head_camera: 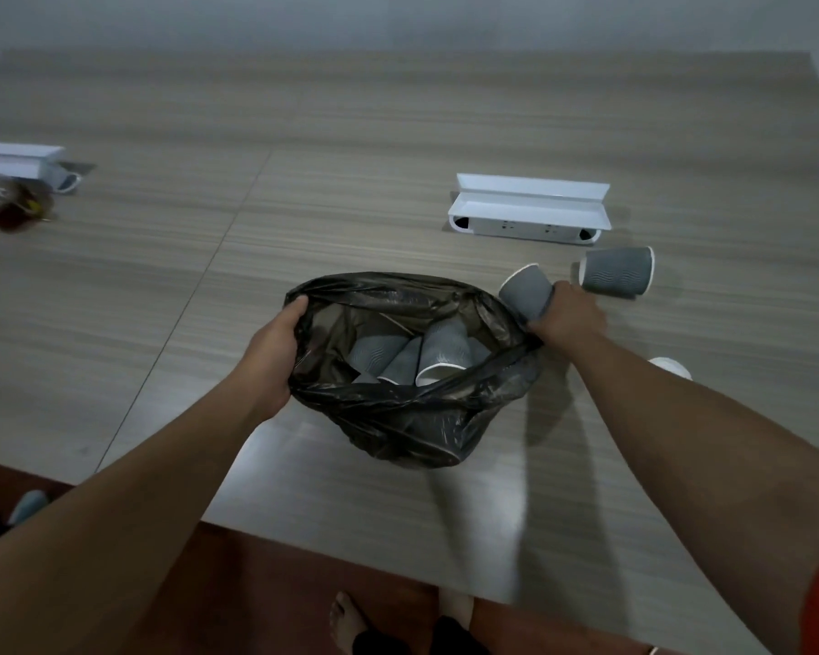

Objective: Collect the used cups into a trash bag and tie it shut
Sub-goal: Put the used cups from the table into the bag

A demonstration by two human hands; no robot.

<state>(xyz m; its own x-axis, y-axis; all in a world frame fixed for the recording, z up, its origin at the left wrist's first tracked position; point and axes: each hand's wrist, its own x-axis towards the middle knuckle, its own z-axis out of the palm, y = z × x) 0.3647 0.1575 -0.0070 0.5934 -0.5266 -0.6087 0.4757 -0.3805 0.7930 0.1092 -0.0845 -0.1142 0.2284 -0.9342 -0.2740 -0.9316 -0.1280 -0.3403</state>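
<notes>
Bag: black, on the table, mouth open toward me, several grey cups inside.
Left hand: pinching the bag's left rim, holding the mouth wide.
Right hand: wrapped around a cup at the bag's right rim; the cup's white rim points up and left, away from me.
Turning relation: bag mouth lies just left of my held cup.
Loose cup: on its side, long axis left-right, just beyond my right hand, which is nearer.
Judgement: tip held cup in, loose cup next.
</notes>
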